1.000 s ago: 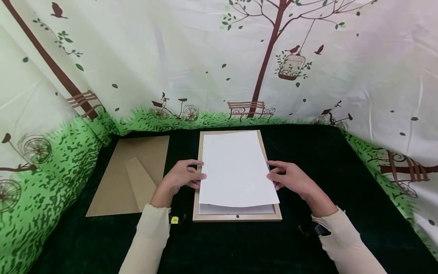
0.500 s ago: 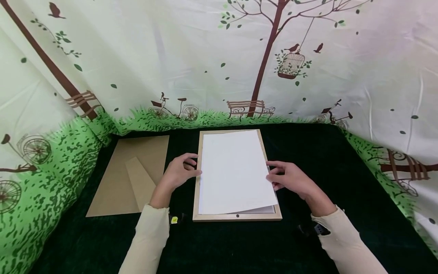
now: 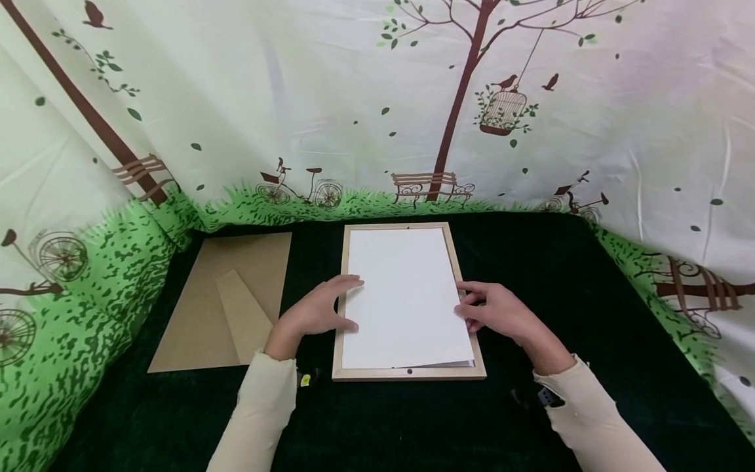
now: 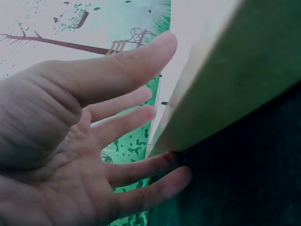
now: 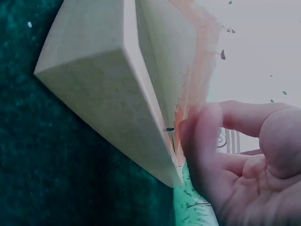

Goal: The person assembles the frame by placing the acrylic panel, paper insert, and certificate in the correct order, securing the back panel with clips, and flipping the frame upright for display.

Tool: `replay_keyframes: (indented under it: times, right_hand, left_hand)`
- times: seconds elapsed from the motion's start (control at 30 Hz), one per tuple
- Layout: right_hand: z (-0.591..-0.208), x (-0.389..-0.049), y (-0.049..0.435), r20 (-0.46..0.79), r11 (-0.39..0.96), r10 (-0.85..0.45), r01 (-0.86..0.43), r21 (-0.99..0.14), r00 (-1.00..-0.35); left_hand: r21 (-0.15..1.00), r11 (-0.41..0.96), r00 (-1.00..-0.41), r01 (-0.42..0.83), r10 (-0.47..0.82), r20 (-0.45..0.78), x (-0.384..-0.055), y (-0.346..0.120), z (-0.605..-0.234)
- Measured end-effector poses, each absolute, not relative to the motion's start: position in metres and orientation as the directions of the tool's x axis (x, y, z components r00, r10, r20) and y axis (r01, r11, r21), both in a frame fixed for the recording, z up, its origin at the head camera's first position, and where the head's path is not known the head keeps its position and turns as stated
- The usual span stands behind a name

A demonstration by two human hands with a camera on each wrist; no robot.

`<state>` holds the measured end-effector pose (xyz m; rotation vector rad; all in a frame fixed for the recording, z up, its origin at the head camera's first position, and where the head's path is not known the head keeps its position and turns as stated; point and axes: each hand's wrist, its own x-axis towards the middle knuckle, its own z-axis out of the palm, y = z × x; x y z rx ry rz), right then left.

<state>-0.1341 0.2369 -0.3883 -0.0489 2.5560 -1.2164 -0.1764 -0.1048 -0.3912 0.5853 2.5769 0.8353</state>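
Observation:
A wooden picture frame lies face down in the head view, a white sheet inside its border. The sheet's near right corner is slightly raised, baring a dark gap. My right hand pinches the sheet's right edge between thumb and fingers. Across the frame's left side reaches my left hand, thumb and fingers spread, fingertips at the sheet's left edge. In the left wrist view the fingers are straight beside the frame's wooden side. A small dark tab sticks out from the frame's inner edge in the right wrist view.
A brown backing board with a stand leg lies left of the frame, close to the left forearm. Dark green cloth covers the table. A printed curtain with trees and bicycles surrounds the back and sides.
The sheet has come down and straightened within the frame, its raised near edge shrinking to the right corner. My left hand has let go of its edge and spread; the right stays at the right edge.

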Motion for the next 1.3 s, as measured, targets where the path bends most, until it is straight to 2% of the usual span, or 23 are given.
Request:
replay_keyframes:
  times: [0.1,0.17,0.3,0.4,0.53,0.93,1.17,1.3]
  right_hand:
    - [-0.385,-0.131,0.233,-0.197,0.778,-0.138,0.017,-0.628,-0.971]
    - [-0.382,-0.127,0.230,-0.155,0.846,-0.172,-0.065,-0.529,-0.973]
    - [-0.381,-0.121,0.224,-0.135,0.857,-0.350,-0.259,-0.446,-0.927]
    - [-0.384,-0.118,0.221,-0.153,0.848,-0.426,-0.334,-0.412,-0.892]
    - [-0.387,-0.117,0.219,-0.157,0.862,-0.418,-0.336,-0.380,-0.895]
    - [-0.387,-0.117,0.218,-0.155,0.867,-0.406,-0.326,-0.376,-0.901]
    - [-0.386,-0.116,0.217,-0.185,0.853,-0.447,-0.355,-0.381,-0.875]
    - [-0.387,-0.116,0.217,-0.189,0.846,-0.467,-0.373,-0.382,-0.864]
  left_hand:
    - [0.597,0.748,-0.822,0.290,0.514,-0.244,-0.174,-0.104,-0.392]
    - [0.585,0.754,-0.811,0.299,0.524,-0.261,-0.172,-0.104,-0.392]
    - [0.560,0.766,-0.804,0.317,0.530,-0.270,-0.171,-0.103,-0.393]
    - [0.554,0.772,-0.807,0.311,0.523,-0.276,-0.172,-0.102,-0.393]
    - [0.544,0.781,-0.810,0.306,0.514,-0.283,-0.173,-0.101,-0.394]
    - [0.554,0.772,-0.809,0.310,0.521,-0.274,-0.173,-0.104,-0.393]
    - [0.579,0.766,-0.846,0.279,0.481,-0.229,-0.176,-0.106,-0.393]
    - [0.564,0.773,-0.841,0.290,0.487,-0.235,-0.175,-0.105,-0.392]
